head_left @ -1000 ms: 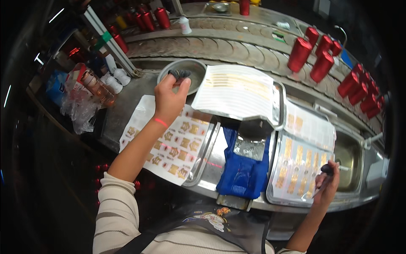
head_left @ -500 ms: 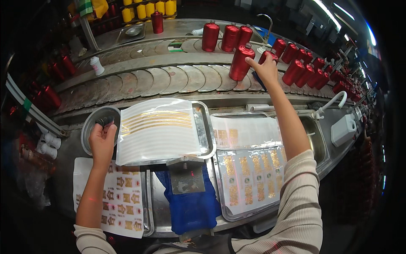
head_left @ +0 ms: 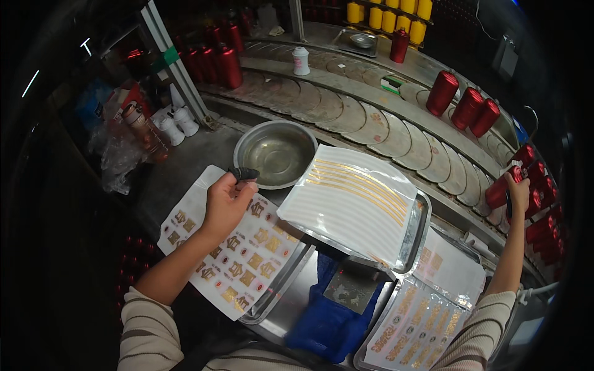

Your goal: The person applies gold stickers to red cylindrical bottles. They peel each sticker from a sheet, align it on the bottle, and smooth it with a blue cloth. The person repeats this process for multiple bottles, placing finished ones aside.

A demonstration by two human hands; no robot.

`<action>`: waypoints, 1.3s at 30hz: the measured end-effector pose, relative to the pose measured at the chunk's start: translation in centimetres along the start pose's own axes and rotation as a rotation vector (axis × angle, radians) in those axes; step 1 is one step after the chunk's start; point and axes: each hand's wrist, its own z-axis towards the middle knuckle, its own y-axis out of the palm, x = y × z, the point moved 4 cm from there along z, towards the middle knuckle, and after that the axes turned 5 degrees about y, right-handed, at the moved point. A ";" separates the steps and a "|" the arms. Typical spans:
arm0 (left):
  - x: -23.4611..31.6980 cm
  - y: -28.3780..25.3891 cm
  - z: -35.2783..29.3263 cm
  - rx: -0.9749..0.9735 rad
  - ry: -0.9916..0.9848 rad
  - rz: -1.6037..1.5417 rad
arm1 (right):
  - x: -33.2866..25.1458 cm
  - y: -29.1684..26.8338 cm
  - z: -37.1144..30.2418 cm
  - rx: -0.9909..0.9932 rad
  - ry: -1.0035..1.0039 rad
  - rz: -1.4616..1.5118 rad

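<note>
Right hand [head_left: 518,185] now grips a red bottle [head_left: 499,191] at the frame's right edge.
Left hand [head_left: 226,201] pinches a dark pad [head_left: 244,174] beside the steel bowl [head_left: 275,153]; the decal sheets [head_left: 232,260] look untouched.

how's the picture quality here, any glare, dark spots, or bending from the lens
Head view: strong fisheye, so the curved conveyor and tray edges bow toward the rim, with black vignette at the corners. Light falls on the centre; the left side is deep in shadow. Glare shows on the steel bowl and the striped decal sheet. The left hand is sharp; the right hand on a red bottle is softer.
</note>
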 end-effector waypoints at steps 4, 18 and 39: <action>-1.0 0.9 2.7 0.013 0.140 0.104 | 0.1 0.2 0.8 -0.010 -0.052 0.031; 1.3 7.1 10.4 -0.166 0.222 -0.090 | -9.5 -8.1 -15.4 -0.204 -0.460 0.701; 9.3 12.4 -18.4 -0.760 -0.382 -0.289 | -9.4 -9.7 -46.9 -1.454 -0.238 0.880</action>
